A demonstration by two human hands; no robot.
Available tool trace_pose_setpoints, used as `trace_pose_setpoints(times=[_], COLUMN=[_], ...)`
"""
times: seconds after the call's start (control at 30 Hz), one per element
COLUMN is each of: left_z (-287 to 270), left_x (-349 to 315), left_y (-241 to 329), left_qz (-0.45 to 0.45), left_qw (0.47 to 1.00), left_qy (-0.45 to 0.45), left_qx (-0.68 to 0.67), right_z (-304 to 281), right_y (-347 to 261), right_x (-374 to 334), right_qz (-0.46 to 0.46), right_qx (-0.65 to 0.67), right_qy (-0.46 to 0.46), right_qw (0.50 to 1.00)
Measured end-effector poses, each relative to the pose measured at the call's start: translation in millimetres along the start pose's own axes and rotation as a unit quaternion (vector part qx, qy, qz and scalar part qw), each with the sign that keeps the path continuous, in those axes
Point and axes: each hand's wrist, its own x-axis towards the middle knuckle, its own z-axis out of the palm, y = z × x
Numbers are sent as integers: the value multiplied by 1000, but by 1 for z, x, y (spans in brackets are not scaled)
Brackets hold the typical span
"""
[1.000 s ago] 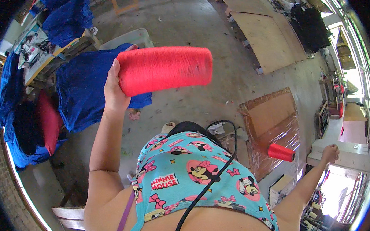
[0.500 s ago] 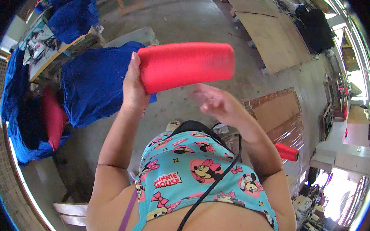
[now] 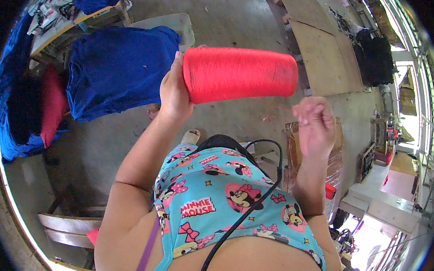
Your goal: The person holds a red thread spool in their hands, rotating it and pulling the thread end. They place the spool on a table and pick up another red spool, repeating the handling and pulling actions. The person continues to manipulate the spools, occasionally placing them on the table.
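The person is holding up a large red cone of thread [image 3: 240, 76] in the left hand [image 3: 172, 90], which is gripping it at its wider end with the thumb on the near side and the fingers wrapped round the base, out of sight behind it. The cone is lying almost level in front of the chest, its narrower end pointing toward the right hand [image 3: 313, 122]. That hand is hovering just beside and below the tip with its fingers loosely curled and the fingertips drawn toward the thumb; whether it is pinching a thread end cannot be told, since no strand is showing between hand and cone. If a loose end is being drawn off, it would go best with the cone kept level and steady and the pull running straight off the tip, so that the windings do not slip or tangle. The cone's surface is matte and finely ribbed by tightly wound yarn, slightly tapered, with a faint dark smudge near the tip. Below it a heap of deep blue fabric [image 3: 119, 72] is draping softly over a table, beside a red cushion-like piece [image 3: 52, 105]. The floor [image 3: 224, 16] is bare grey concrete, with flat wooden boards [image 3: 326, 57] lying farther off and a smaller red spool [image 3: 330, 191] low on the right.
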Motion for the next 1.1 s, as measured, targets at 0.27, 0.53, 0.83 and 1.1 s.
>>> trace_pose_setpoints(times=[0.27, 0.53, 0.83, 1.1], left_z=[-12, -15, -18, -11], left_x=[11, 9, 10, 10], left_y=[-11, 1, 3, 8], left_qz=[33, 19, 29, 18], left_qw=[997, 996, 996, 997], left_qy=[-62, -70, -70, -64], left_qx=[38, 44, 38, 31], right_z=[-60, -169, -293, -367], right_y=[-14, -47, -75, -89], right_x=[-4, -31, -92, -149], right_qz=[-35, -82, -166, -198], right_qx=[326, 445, 392, 362], right_qy=[70, 155, 298, 355], right_qw=[942, 878, 854, 839])
